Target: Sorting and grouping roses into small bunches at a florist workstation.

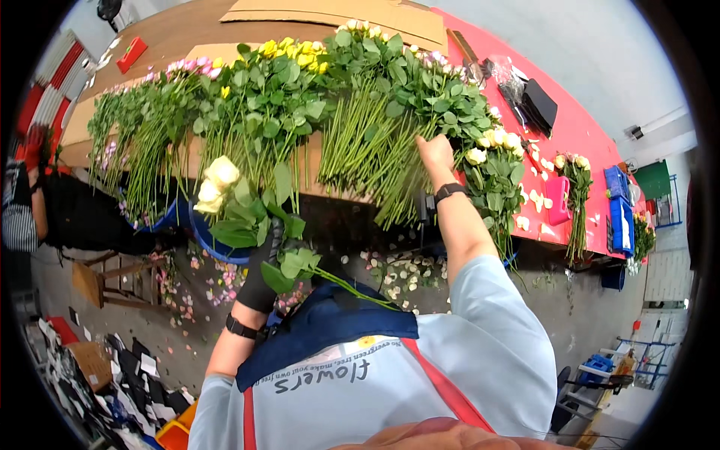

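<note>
My left hand (273, 242), in a black glove, is closed around the leafy stems of a few cream roses (216, 183); their blooms point away from me and a green stem trails back over my navy apron (337, 326). My bare right hand (436, 152) reaches to the right edge of a large heap of green rose stems (365, 152) on the table. Its fingers are partly hidden, so whether they grip a stem is unclear. Bunches with yellow roses (304, 53) and pink roses (197, 67) lie left of the heap; cream roses (500, 140) lie to its right.
Blue buckets (225, 253) stand below the table edge. On the red tabletop (585, 163) are a pink holder (558, 201), loose petals, black sleeves (540, 107) and another rose bunch (578, 208). A co-worker's red-gloved hand (35, 146) is at far left, near a wooden stool (90, 281). Petals litter the floor.
</note>
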`<state>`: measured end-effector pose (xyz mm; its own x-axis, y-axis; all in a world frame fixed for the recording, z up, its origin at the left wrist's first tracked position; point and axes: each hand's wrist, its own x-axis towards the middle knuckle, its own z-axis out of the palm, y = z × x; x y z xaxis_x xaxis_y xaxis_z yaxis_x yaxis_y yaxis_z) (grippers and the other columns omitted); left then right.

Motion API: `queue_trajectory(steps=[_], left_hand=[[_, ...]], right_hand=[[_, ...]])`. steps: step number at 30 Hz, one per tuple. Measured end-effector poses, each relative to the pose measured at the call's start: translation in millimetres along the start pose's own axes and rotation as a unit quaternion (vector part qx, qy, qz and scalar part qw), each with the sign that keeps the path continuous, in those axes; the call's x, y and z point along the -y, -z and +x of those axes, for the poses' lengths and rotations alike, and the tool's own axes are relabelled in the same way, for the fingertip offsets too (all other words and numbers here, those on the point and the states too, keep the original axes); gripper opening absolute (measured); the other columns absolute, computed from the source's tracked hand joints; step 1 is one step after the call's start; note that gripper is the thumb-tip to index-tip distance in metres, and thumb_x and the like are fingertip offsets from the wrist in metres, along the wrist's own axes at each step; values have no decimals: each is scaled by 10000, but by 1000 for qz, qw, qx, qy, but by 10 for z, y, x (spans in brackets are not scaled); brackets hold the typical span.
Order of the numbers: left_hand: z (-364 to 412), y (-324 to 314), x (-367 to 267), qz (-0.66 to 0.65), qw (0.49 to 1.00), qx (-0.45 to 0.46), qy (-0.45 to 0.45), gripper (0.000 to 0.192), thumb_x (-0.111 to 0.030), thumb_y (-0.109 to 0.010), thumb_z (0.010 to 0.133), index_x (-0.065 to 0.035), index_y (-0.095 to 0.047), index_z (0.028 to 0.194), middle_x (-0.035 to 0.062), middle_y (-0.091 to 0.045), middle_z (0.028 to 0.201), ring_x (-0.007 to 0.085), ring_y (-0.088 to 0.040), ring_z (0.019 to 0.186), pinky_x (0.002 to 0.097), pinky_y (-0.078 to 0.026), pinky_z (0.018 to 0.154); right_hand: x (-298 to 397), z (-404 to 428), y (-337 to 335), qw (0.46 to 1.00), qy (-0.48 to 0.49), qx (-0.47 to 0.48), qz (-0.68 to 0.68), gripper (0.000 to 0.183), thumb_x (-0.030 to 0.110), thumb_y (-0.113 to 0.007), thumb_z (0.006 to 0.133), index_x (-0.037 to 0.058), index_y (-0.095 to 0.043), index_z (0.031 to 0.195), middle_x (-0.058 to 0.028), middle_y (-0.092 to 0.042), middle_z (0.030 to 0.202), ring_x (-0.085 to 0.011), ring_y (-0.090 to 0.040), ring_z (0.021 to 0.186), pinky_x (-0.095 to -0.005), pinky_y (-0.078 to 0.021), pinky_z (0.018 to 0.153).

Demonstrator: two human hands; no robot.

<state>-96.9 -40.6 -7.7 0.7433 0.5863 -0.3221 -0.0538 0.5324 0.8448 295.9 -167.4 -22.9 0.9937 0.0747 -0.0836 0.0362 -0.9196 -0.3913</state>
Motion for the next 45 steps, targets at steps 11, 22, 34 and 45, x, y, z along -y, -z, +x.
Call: queue_trajectory(steps=[11,22,34,45], left_hand=[[1026,100,-590,-98,991,34,81,395,-365,-489,952,-58,-538,1196,26,-599,862,121,-546,713,262,-470,652],[1558,238,-778,-237,951,115,165,281,-251,-548,937,-79,-556,1159,34,-612,886,125,-570,701,276,-471,589],[1800,658,-899,-213,921,243,217,298,-207,-526,923,-36,-565,1165,74,-626,1077,172,-630,907,290,-511,811],[1665,1191,-1221,-176,957,160,164,320,-185,-594,895,1,-555,1152,78,-637,1043,181,-642,869,302,-534,765]], right_hand=[[-501,45,-239,985,27,-68,156,337,298,-652,774,-30,-586,811,-176,-620,710,-288,-589,658,-377,-453,639],[-194,-384,121,888,54,-88,448,176,104,-628,849,-32,-601,959,-38,-614,745,-102,-531,614,-238,-421,567],[974,-2392,-166,800,33,340,492,112,-16,-596,843,-29,-625,950,-95,-675,841,-117,-595,649,-239,-484,592],[1940,-2812,-491,858,197,253,401,84,-5,-612,843,-64,-624,902,-48,-587,789,-94,-546,630,-225,-434,556]])
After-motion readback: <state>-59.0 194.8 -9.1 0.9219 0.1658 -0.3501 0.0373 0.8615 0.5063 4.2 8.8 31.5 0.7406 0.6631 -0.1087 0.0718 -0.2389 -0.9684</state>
